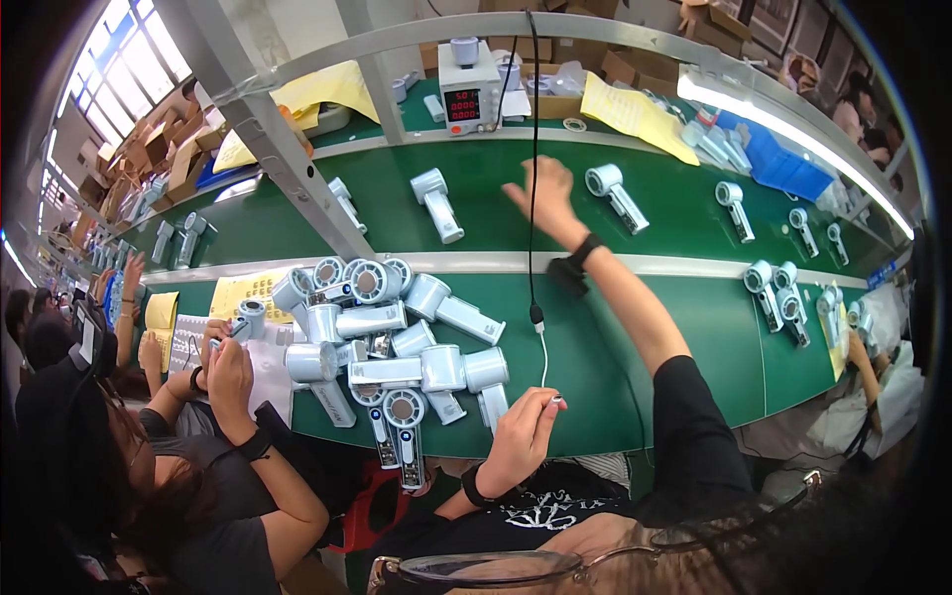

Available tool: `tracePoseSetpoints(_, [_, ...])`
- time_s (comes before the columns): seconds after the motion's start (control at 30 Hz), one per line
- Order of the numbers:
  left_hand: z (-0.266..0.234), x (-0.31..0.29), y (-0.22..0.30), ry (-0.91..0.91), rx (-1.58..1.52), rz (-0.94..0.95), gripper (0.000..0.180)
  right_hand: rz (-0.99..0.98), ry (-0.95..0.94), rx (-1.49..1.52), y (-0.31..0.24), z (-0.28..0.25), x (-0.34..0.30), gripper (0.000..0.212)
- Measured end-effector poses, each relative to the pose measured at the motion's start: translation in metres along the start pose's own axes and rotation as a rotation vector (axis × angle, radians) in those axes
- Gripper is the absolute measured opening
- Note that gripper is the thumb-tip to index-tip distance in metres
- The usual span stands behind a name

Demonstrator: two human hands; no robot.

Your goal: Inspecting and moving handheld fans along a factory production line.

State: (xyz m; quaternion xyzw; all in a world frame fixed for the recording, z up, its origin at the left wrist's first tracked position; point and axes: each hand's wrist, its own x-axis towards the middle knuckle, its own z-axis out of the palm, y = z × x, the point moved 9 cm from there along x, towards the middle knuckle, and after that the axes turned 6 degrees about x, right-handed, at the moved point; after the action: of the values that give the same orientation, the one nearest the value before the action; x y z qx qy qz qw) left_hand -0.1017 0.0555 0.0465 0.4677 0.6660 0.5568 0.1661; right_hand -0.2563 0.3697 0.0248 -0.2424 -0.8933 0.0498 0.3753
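Near the front edge of the green table, my left hand pinches the plug end of a white cable. That cable joins a black cable hanging from above. Stretched out over the far green strip is my right hand, its thumb and fingers apart and nothing seen in it. One pale blue handheld fan lies to its left and another handheld fan to its right. Left of my left hand is a heap of pale blue handheld fans, some with their inner parts exposed.
A metal post rises at the left of the strip. Behind stands a power supply box with red digits, and a blue bin is at the right. A co-worker's hands work at the left. More fans lie at the right.
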Motion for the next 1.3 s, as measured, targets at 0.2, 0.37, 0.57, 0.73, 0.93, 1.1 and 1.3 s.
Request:
tracePoseSetpoints(0.2, [-0.002,0.002,0.006,0.013,0.024,0.026,0.009,0.156,-0.347,0.227,-0.068,0.121,-0.012,0.057])
tracePoseSetpoints(0.37, [-0.014,-0.001,0.005,0.103,0.028,0.019,0.011,0.143,-0.463,0.465,-0.081,0.091,-0.017,0.048])
tracePoseSetpoints(0.57, [-0.009,-0.006,-0.004,0.096,-0.085,-0.079,0.012,0.238,-0.373,0.600,-0.044,-0.017,-0.055,0.049])
tracePoseSetpoints(0.73, [0.004,-0.007,-0.005,0.034,-0.063,-0.184,0.014,0.672,-0.405,0.976,0.026,-0.092,-0.118,0.052])
tracePoseSetpoints(0.93, [0.043,-0.003,-0.002,-0.029,-0.204,-0.122,0.013,0.838,-0.250,1.745,-0.005,-0.184,-0.195,0.054])
tracePoseSetpoints(1.1, [0.058,-0.003,0.015,0.004,-0.165,0.035,0.010,0.827,-0.083,1.936,-0.031,-0.208,-0.220,0.058])
tracePoseSetpoints(1.3, [0.054,-0.008,0.021,0.031,-0.161,-0.003,0.008,0.765,-0.050,2.141,-0.049,-0.210,-0.226,0.052])
